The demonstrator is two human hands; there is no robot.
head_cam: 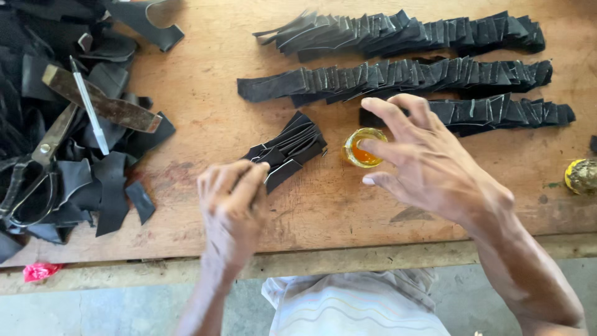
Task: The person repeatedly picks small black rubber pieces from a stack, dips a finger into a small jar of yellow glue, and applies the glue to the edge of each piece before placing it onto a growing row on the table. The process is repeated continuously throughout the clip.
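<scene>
- The left hand (231,198) is curled narrow, its fingers (249,180) pinching the near end of a small fanned stack (289,148) of black strips.
- The stack lies flat on the table (205,118) and slants up and away from those fingers.
- The right hand (423,163) is spread wide and holds nothing; its fingertips (368,145) hover at a small glass jar (362,148) of amber liquid. Whether they touch the rim cannot be told.
- The jar stands just right of the stack, between the two hands.
- Beyond the right fingers lie three long rows (404,71) of overlapped black strips; the nearest row passes partly under them.
- Bare wood lies open between the left fingers and the table's near edge.
- Well left of the left fingers is a heap of black scraps (93,180) with shears (43,155), a white pen (90,109) and a flat wooden bar (102,99) on it.
- A yellowish round thing (581,175) sits far right.
</scene>
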